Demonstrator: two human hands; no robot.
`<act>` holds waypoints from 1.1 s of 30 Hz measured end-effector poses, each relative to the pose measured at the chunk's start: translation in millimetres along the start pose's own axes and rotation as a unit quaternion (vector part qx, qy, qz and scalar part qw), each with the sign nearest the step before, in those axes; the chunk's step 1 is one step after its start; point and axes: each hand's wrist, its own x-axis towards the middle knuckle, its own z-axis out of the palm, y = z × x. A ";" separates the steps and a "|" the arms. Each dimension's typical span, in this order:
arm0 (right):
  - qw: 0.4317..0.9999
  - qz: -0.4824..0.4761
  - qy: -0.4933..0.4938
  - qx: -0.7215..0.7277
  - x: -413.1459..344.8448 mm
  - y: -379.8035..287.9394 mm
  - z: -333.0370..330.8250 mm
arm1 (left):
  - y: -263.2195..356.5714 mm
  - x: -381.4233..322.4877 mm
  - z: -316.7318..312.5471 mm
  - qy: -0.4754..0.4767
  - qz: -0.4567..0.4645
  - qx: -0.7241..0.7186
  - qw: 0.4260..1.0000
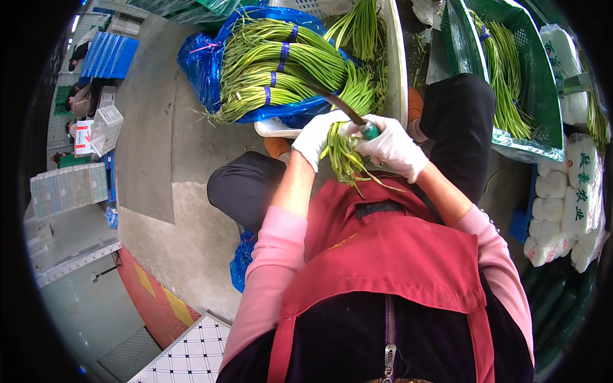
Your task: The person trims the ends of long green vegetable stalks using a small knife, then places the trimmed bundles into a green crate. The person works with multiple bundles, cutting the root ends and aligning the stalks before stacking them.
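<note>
My left hand [317, 139], in a white glove, is closed around a bunch of long green vegetable stems, likely garlic scapes [357, 91], in front of my lap. The loose tips [346, 160] hang toward my red apron. In my right hand [395, 146], also gloved, is a knife [344, 106] with a green-wrapped handle, its dark blade pointing up and left over the bunch. Beyond my hands, several bundles tied with purple bands [282, 57] lie in a blue plastic bag [194, 72] at the rim of a white plastic crate [400, 62]. More stems [361, 31] stand in the crate.
At the right, a green perforated crate [541, 86] holds more stems [505, 76]. White wrapped packages [550, 206] are stacked beside it. Blue and white crates [107, 129] and other people [82, 100] are at the far left. My knees flank the white crate's near end.
</note>
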 end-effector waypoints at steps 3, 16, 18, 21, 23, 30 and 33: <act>0.997 0.017 -0.026 0.074 17.6 31.5 4.9 | -8.7 -3.7 -14.4 0.004 -0.056 -0.046 0.997; 0.994 0.030 -0.083 0.057 -10.4 49.3 13.4 | -51.0 -166.6 18.2 0.274 0.080 -0.001 0.958; 0.995 0.054 -0.084 0.025 -17.4 44.6 19.4 | -52.8 -173.3 34.6 0.180 -0.001 -0.071 0.981; 0.991 0.067 -0.102 -0.051 -24.1 39.7 27.9 | -49.7 -158.9 50.8 0.114 -0.018 -0.171 0.978; 0.989 0.065 -0.125 -0.038 -25.4 35.3 32.3 | -47.1 -152.9 50.0 0.091 -0.034 -0.099 0.990; 0.976 0.137 -0.148 -0.085 -35.8 16.5 30.5 | -64.0 -159.1 42.5 0.046 -0.003 -0.112 0.993; 0.977 0.099 -0.091 -0.166 -51.8 18.7 30.2 | -69.9 -157.1 45.3 0.036 -0.004 -0.131 0.991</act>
